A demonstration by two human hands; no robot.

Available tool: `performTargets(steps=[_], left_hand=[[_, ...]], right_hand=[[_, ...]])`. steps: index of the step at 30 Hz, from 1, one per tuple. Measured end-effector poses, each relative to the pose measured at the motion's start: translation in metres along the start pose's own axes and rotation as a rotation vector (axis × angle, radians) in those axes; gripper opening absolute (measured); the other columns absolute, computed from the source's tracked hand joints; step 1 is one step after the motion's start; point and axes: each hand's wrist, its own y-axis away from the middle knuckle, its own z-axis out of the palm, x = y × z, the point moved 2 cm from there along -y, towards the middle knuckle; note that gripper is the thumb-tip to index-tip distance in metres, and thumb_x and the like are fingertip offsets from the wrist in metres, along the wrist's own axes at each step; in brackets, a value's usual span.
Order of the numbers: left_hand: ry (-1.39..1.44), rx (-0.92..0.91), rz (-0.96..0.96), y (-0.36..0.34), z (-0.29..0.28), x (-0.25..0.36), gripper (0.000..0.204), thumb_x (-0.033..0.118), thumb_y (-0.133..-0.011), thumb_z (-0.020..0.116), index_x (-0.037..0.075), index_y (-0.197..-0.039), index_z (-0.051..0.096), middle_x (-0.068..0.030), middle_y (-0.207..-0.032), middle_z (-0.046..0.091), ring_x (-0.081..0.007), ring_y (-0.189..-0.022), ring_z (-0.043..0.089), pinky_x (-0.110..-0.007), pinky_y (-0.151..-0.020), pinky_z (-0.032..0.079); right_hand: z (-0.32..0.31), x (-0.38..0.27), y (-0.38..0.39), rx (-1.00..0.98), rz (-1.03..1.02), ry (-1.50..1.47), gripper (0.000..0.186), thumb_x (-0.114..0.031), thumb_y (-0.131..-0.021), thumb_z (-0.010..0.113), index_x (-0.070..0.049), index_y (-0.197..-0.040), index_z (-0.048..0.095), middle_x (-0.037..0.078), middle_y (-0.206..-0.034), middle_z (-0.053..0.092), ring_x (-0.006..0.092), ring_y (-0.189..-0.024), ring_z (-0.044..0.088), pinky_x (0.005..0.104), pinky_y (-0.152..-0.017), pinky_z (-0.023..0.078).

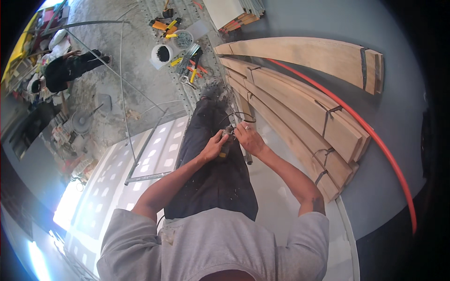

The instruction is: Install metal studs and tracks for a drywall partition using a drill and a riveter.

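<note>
In front of my dark trousers [206, 178], both hands meet at one small tool. My left hand [214, 146] is closed around a dark-and-yellow hand tool [223, 151]; its exact kind is too small and covered to tell. My right hand [250, 139] is bent in beside the tool's far end with its fingers drawn together. Whatever sits between those fingertips is hidden. A thin black loop [252, 121], like a cord or wire, curves out just beyond the right fingers.
Strapped wooden boards [300, 103] and a red hose [347, 107] lie to my right. Ahead are a white bucket [154, 58], a tub of fasteners [183, 40] and scattered hand tools. A metal frame [123, 84] stands left over panels [140, 159]. A person [61, 72] is farther left.
</note>
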Motion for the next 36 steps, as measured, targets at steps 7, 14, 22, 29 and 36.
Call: performTargets(steps=[7, 14, 22, 29, 36], left_hand=[[-0.322, 0.140, -0.087, 0.000, 0.023, 0.018, 0.044, 0.047, -0.104, 0.065, 0.003, -0.107, 0.063, -0.0024, -0.079, 0.065, -0.0114, -0.070, 0.061, -0.031, -0.068, 0.051], [-0.158, 0.099, -0.051, 0.000, 0.017, 0.003, 0.042, 0.045, -0.106, 0.063, 0.003, -0.107, 0.063, -0.0018, -0.079, 0.065, -0.0105, -0.069, 0.061, -0.028, -0.064, 0.050], [-0.166, 0.122, -0.022, 0.000, 0.021, 0.003, 0.044, 0.049, -0.105, 0.063, 0.005, -0.103, 0.064, -0.0019, -0.082, 0.064, -0.0093, -0.074, 0.060, -0.030, -0.068, 0.050], [-0.135, 0.133, -0.061, 0.000, 0.013, -0.013, 0.044, 0.049, -0.105, 0.063, 0.006, -0.103, 0.065, -0.0025, -0.085, 0.065, -0.0108, -0.077, 0.063, -0.029, -0.070, 0.051], [-0.045, 0.024, -0.072, -0.012, 0.005, -0.015, 0.043, 0.048, -0.109, 0.055, 0.006, -0.106, 0.062, -0.0033, -0.089, 0.065, -0.0124, -0.078, 0.065, -0.030, -0.072, 0.053]], right_hand=[[-0.010, 0.037, -0.008, -0.397, -0.381, -0.095, 0.036, -0.044, -0.094, 0.066, -0.008, -0.096, 0.063, 0.009, -0.095, 0.062, 0.0269, -0.102, 0.064, 0.0412, -0.092, 0.050], [0.004, 0.031, -0.009, -0.333, -0.291, -0.321, 0.040, -0.046, -0.096, 0.067, -0.007, -0.087, 0.061, 0.011, -0.086, 0.064, 0.0302, -0.090, 0.067, 0.0451, -0.084, 0.052], [0.004, 0.010, 0.005, -0.003, 0.006, -0.484, 0.044, -0.041, -0.093, 0.073, -0.005, -0.077, 0.054, 0.014, -0.072, 0.056, 0.0373, -0.070, 0.062, 0.0474, -0.068, 0.050], [0.019, -0.010, 0.011, 0.151, 0.175, -0.546, 0.047, -0.042, -0.097, 0.069, -0.004, -0.076, 0.050, 0.016, -0.071, 0.054, 0.0390, -0.070, 0.060, 0.0493, -0.066, 0.047], [0.006, 0.016, -0.010, -0.010, -0.037, -0.539, 0.049, -0.046, -0.093, 0.074, -0.007, -0.074, 0.052, 0.013, -0.071, 0.055, 0.0357, -0.069, 0.060, 0.0464, -0.071, 0.049]])
